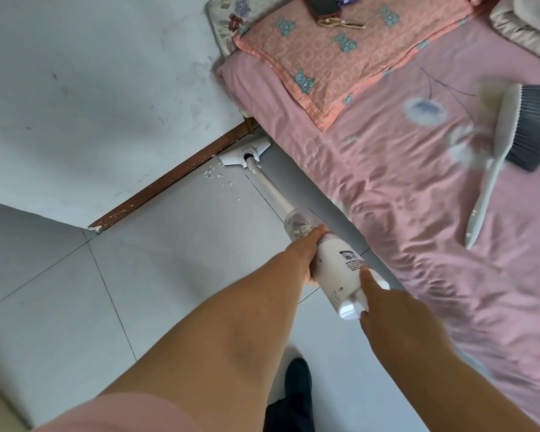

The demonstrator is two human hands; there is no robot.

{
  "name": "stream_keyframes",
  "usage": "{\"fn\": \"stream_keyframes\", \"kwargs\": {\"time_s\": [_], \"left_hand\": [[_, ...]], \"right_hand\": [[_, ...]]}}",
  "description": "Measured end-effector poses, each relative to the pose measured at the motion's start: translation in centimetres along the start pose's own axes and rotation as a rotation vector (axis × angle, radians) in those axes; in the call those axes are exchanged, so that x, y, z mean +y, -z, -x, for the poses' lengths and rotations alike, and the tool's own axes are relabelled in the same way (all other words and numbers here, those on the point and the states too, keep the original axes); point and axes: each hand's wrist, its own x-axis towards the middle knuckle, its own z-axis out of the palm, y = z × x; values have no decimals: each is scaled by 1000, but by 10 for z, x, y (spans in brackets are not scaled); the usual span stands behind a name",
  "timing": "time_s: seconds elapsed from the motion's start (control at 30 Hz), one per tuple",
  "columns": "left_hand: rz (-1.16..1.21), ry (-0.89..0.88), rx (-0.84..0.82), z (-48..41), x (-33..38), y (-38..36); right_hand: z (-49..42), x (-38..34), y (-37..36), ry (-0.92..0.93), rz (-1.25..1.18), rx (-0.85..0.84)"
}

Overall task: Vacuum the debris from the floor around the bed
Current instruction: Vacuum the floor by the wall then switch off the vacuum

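Observation:
A white stick vacuum reaches from my hands to the corner by the bed. Its flat floor head lies on the grey tiles against the brown skirting, beside the bed's edge. White crumbs of debris are scattered on the floor just left of the head. My left hand grips the vacuum body below its clear dust cup, which holds bits of debris. My right hand holds the rear handle, its forefinger stretched along the body. The bed has a pink sheet.
A white hand brush with dark bristles lies on the bed. A pink pillow with keys on it is at the bed's head. The wall and brown skirting close the corner. My dark shoe stands on the tiles.

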Motion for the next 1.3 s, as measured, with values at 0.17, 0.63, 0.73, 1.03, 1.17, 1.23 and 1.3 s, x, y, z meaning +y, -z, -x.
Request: {"fn": "stream_keyframes", "kwargs": {"time_s": [0.17,0.63,0.73,1.03,1.17,1.23,1.3], "left_hand": [[8,-11,2,-12,11,3],[-5,-40,26,-31,30,-9],[-25,-38,37,-26,24,-7],[-95,-10,36,17,-27,-16],[-115,16,27,42,-62,-29],[-118,25,23,56,-85,-38],[-116,26,12,71,-109,-47]], "right_hand": [[-14,-3,-4,3,11,0],[-41,8,-5,-51,8,52],[-34,7,-7,-41,-6,47],[28,20,-15,-17,-19,48],[66,37,-15,-21,-19,35],[90,45,-14,-25,-9,26],[114,56,-12,-27,17,18]]}}
